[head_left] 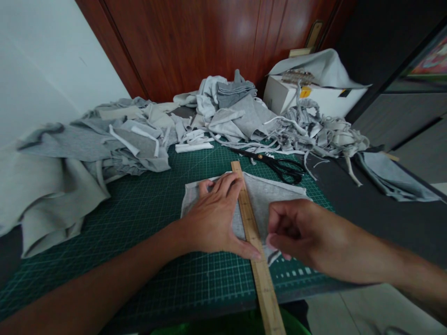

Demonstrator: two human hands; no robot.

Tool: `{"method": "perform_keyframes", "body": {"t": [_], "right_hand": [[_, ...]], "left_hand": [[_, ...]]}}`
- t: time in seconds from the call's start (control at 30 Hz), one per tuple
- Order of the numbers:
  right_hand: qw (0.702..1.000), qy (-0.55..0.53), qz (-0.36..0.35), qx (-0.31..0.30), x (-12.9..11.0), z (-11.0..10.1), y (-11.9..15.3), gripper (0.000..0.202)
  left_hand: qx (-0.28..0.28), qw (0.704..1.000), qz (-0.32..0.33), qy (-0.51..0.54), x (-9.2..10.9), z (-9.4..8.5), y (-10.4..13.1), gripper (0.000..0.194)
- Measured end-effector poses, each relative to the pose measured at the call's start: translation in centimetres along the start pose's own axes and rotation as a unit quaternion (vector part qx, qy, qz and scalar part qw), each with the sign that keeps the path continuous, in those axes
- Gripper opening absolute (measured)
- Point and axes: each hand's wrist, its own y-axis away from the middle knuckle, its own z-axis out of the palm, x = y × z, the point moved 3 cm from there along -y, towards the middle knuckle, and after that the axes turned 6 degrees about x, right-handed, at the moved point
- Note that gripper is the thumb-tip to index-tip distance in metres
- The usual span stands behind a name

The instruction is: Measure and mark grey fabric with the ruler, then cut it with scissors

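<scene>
A piece of grey knit cloth lies on the green cutting mat, with a wooden ruler across it at a slant. My left hand is spread over the cloth's left part. Its thumb presses on the ruler lower down, and its fingertips reach the ruler's edge near the far end. Just right of the ruler, my right hand is closed in a pinch over the cloth's near edge. Whatever is between those fingers is hidden. Black scissors lie beyond the cloth.
Heaps of grey and pale cloth cover the mat's left and far sides. A tangle of cloth strips sits before a white box. Folded grey cloth rests at the right. The ruler's near end overhangs the table's front edge.
</scene>
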Motion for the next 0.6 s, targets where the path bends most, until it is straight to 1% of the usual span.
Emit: {"method": "perform_keyframes", "body": {"t": [0.1, 0.2, 0.3, 0.4, 0.6], "right_hand": [[0.999, 0.013, -0.004, -0.034, -0.5, -0.4, -0.7, 0.008], [0.997, 0.057, -0.024, -0.056, -0.6, 0.0, -0.6, 0.010], [0.994, 0.084, -0.028, -0.059, -0.5, 0.5, -0.5, 0.013], [0.993, 0.097, -0.029, -0.059, -0.6, 0.6, -1.0, 0.013], [0.993, 0.099, -0.037, -0.043, -1.1, -0.4, -4.2, 0.016]], "left_hand": [[0.004, 1.000, 0.004, 0.006, -0.1, 0.1, 0.0, 0.127], [0.010, 1.000, 0.008, 0.008, -0.1, 0.2, 0.1, 0.132], [0.007, 1.000, 0.006, 0.006, -0.2, 0.3, 0.2, 0.138], [0.001, 1.000, 0.004, 0.002, -0.1, 0.2, 0.2, 0.138], [-0.006, 1.000, 0.000, 0.005, -0.1, 0.1, 0.1, 0.136]]}}
